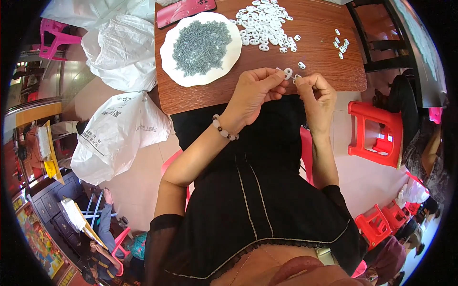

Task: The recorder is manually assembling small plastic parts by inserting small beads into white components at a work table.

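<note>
Left hand (253,93) pinched a white two-holed piece (287,73) between thumb and index finger; right hand (317,97) pinched a small pale loop-like piece (296,78), its exact shape part-hidden by the fingertips. Both hands closed on their pieces, tips just beside each other but apart; contact between the pieces: couldn't tell. Pinches were at the edges, probably to leave the holes uncovered and visible. Hands sat over the near edge of the brown counter (329,78), likely for comfortable arm reach and a close look.

White pile (265,24) lay loose beyond the hands, presumably for easy picking. Scalloped plate (167,59) on the left held small grey rod-like pieces (201,47); its rim likely stopped them scattering. Small white group (341,45) lay off right, apart from the pile, reason unclear. Pink phone (186,12) lay behind the plate, seemingly out of the way.
</note>
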Motion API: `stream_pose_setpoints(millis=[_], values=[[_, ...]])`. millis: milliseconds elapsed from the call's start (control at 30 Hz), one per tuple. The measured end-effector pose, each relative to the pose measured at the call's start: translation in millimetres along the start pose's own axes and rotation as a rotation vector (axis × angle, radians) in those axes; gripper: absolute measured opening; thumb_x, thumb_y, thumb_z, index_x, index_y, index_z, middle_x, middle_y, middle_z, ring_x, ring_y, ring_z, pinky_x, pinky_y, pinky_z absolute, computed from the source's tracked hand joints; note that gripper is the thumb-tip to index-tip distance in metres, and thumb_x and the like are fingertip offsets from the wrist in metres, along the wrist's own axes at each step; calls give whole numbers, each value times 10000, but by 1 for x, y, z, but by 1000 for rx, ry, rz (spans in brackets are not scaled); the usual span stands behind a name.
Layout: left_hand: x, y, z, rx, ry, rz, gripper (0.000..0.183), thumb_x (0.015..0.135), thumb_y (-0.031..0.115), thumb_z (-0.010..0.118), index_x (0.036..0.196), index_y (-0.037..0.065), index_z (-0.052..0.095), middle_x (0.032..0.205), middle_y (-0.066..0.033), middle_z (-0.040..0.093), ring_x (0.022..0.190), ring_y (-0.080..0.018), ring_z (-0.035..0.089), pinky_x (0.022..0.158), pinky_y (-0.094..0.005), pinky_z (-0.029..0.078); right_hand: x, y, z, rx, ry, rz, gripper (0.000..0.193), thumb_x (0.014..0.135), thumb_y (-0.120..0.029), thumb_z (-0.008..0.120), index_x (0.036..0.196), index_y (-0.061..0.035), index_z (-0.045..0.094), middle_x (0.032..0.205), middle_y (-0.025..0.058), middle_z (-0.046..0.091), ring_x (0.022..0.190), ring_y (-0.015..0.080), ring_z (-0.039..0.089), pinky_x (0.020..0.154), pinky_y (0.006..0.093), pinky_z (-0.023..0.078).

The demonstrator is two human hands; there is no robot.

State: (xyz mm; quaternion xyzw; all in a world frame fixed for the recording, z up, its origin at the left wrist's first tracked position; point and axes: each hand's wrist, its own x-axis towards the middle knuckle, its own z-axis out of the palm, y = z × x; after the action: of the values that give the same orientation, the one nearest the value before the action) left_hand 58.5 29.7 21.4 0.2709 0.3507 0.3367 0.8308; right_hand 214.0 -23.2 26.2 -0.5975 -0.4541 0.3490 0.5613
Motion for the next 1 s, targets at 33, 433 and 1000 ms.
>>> stream_pose_setpoints(millis=[33,433,1000], values=[[-1,0,0,22,5,21,206,914,206,650,989,14,657,868,-39,674,717,-68,608,649,-205,497,0,0,0,1,0,0,170,875,-88,669,723,-34,618,597,-109,446,557,-20,336,508,173,253],[-9,4,7,264,26,148,231,909,183,655,989,-33,661,832,-69,685,706,-84,617,626,-208,495,-5,-2,2,36,-65,22,116,884,-79,669,791,-19,635,679,-40,619,589,-24,456,539,146,336],[-24,22,15,404,-147,128,246,907,217,660,946,-26,664,799,-44,657,668,-73,585,619,-198,482,5,-4,-17,359,-513,-54,423,929,-255,622,1220,50,585,1168,133,583,996,167,589,880,283,476]])
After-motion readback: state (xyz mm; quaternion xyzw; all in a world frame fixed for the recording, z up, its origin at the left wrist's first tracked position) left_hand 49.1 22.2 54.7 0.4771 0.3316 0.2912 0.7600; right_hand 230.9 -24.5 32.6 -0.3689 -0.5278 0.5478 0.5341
